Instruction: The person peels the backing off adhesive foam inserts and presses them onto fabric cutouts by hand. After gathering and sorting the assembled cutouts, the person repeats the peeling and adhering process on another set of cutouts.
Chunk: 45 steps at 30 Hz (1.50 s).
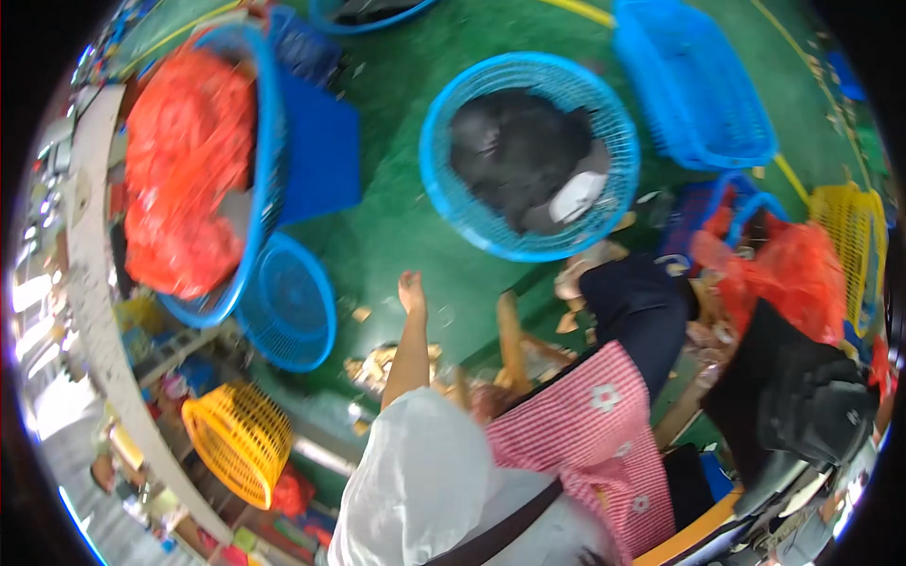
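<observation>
A glossy green floor [382, 222] spread under everything, bending at the rim of the view. Along the left ran a long pale ledge [87, 217]. In front of it stood a large blue basket [271, 165] heaped with thin, crumpled red plastic [184, 179], and just right of that a flat-sided blue box [326, 156]. Nearer came a yellow basket [238, 443] with latticed walls, and beyond it a small blue basket [288, 302], round and tilted.

Right of these, the left hand [412, 291] reached out from a loose white sleeve [411, 448] over the floor. Its grip looked open and held nothing that showed; pale scraps [387, 366] lay near the forearm. The right hand could not be made out, so its grip could not be told.

Farther off, in the middle, sat the round basket [434, 174], its blue wall full of small holes. Inside lay smooth, dark pieces [514, 141] and a rounded white piece [578, 196]. The moment seemed to be a gap between holds; taking up a dark piece would call for a longer reach, far and right.

To the right were a red-checked apron [566, 429], a ribbed blue tub [694, 85] far off, more red plastic and a black bag [816, 406].
</observation>
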Tool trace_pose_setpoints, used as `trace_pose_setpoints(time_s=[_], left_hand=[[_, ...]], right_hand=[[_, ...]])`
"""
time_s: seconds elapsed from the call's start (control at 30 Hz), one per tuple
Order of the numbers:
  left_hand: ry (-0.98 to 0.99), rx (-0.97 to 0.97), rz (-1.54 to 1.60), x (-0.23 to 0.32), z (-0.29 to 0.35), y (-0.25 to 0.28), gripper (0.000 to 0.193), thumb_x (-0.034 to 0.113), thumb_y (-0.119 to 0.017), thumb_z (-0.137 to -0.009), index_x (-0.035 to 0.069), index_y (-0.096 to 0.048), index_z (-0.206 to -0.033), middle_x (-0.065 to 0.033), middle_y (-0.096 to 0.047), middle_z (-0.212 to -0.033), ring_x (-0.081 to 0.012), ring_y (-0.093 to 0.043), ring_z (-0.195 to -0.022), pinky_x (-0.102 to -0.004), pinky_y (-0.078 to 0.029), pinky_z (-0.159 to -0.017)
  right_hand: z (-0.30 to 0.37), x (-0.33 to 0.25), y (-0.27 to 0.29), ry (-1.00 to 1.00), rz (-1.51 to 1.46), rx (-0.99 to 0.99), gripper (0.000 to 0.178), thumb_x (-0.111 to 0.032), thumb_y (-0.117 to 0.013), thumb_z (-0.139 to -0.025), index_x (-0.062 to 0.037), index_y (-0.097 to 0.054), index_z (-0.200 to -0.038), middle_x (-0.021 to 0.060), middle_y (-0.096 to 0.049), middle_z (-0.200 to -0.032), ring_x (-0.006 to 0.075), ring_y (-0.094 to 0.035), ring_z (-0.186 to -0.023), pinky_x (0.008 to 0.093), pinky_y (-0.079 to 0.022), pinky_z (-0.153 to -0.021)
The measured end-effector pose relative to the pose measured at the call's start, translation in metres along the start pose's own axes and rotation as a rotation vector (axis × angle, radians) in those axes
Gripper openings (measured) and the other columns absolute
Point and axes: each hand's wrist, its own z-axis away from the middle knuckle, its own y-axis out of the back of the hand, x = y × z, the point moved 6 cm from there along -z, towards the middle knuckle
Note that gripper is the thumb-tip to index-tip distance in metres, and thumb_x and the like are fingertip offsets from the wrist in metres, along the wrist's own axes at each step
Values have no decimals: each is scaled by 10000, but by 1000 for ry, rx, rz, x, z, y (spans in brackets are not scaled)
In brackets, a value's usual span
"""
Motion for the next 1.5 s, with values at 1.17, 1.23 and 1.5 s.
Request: trace_pose_setpoints(time_s=[1.17, 1.23, 1.5], left_hand=[[-16, -187, -877, -142, -95, 139, 932, 323, -812, -549, 34, -402, -1333, -185, -459, -1326, -340, -437, -1225, -444, -346, -1019], [-202, -406, -852, -161, -95, 89, 767, 308, -765, -604, 1, -477, -1245, -224, -533, -1229, -367, -517, -1130, -422, -416, -957], [146, -470, -327, -107, 84, -23, 373, 112, -536, -784, 58, -506, -1152, -224, -628, -978, -364, -615, -954, -473, -478, -811]], right_hand=[[-89, -180, -317, 142, 50, -669, 388, -224, -471, -928, 38, -536, -1207, 159, -541, -1224, 270, -499, -1135, 369, -353, -1006], [-75, -159, -266, 127, -34, -484, 390, -226, -471, -929, 37, -535, -1209, 158, -540, -1227, 269, -497, -1137, 369, -352, -1007], [196, 48, 116, -230, -75, 810, 398, -236, -471, -931, 35, -533, -1217, 154, -533, -1239, 266, -490, -1146, 370, -347, -1013]])
